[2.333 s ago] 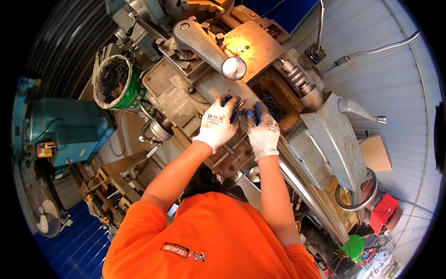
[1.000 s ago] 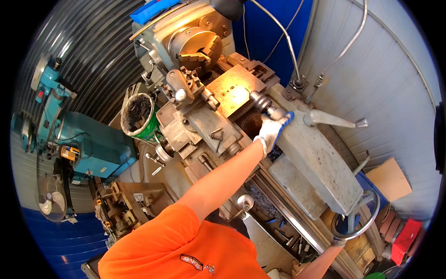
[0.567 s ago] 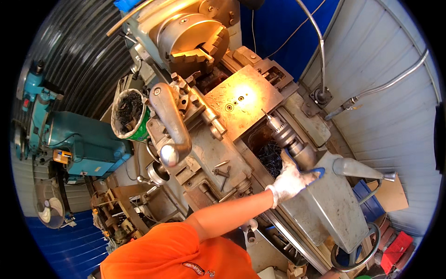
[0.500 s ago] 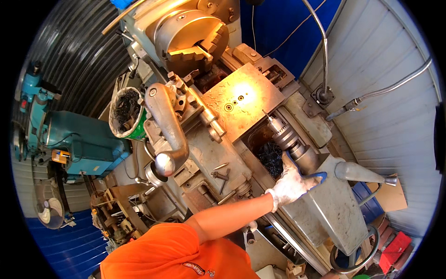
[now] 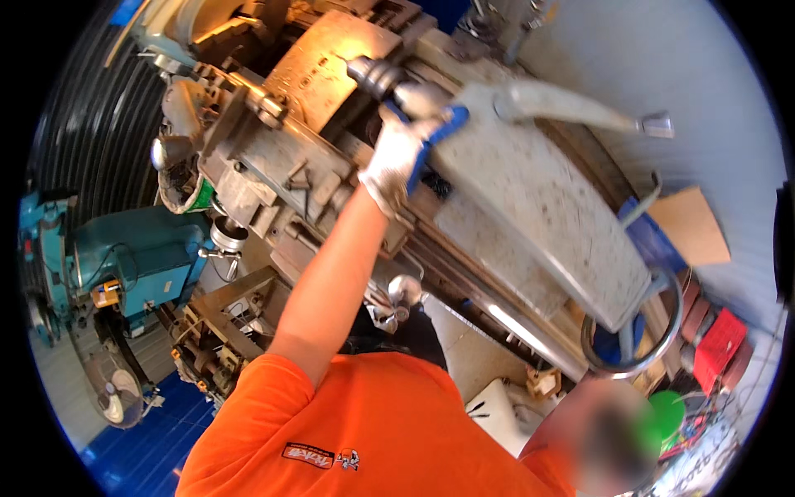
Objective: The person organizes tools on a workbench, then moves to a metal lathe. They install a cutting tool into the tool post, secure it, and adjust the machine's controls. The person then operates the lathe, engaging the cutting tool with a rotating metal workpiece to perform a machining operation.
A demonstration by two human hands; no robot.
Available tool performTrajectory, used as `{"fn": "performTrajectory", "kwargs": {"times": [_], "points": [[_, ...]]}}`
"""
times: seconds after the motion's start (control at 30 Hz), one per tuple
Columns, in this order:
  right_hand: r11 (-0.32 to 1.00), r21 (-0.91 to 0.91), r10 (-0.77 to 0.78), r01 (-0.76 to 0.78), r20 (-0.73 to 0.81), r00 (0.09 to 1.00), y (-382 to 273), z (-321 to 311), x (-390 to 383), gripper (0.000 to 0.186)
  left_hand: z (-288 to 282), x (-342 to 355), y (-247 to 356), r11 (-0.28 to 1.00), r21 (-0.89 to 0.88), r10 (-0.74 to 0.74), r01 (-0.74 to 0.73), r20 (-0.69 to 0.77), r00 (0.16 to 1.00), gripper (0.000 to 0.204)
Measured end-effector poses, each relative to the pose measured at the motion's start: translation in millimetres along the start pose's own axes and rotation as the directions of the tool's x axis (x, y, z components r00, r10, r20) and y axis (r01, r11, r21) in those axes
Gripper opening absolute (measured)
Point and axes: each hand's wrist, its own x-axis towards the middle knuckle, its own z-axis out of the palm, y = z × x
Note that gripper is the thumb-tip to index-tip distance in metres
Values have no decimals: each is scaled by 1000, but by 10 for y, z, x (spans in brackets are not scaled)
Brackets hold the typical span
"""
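Observation:
My left hand [image 5: 402, 153], in a white glove with a blue palm, lies against the front of the grey lathe tailstock [image 5: 530, 182], just behind the drill chuck [image 5: 377, 76]. Its thumb and fingers are apart. A thin bit points from the chuck toward the lamp-lit flat metal plate [image 5: 331, 62]. At the tailstock's near end is a round metal handwheel [image 5: 633, 364]. My right hand [image 5: 613, 414] is close below that wheel, so blurred that its fingers cannot be made out.
A long lever [image 5: 571, 108] juts from the tailstock. Loose tools, including a chuck key [image 5: 300, 184], lie on the carriage. A bucket of shavings [image 5: 184, 186] stands at the left, beyond a teal machine [image 5: 132, 253]. A red crate [image 5: 719, 352] sits at the right.
My view has swung, so the lathe appears farther up and left. My left hand stays at the tailstock by the chuck. My right arm has come into view near the handwheel.

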Motion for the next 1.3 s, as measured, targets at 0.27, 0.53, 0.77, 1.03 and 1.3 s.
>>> {"fn": "performTrajectory", "kwargs": {"times": [0.27,0.53,0.77,1.03,1.3], "points": [[604,699,146,-383,375,915,-260,189,118,49,148,-27,32,987,1,-160,161,92,983,55],[875,444,81,-192,256,963,-379,-129,370,44,323,-249,212,968,-107,-213,227,129,969,46],[896,433,-30,-98,279,960,-324,-59,555,41,406,-323,-42,964,-245,-81,101,89,993,54],[876,483,-138,-11,271,953,-139,366,595,34,561,-402,-90,995,98,-11,28,-168,986,75],[900,413,-338,136,467,817,-145,87,533,50,1007,-726,-395,970,-191,-110,150,204,973,56]]}}
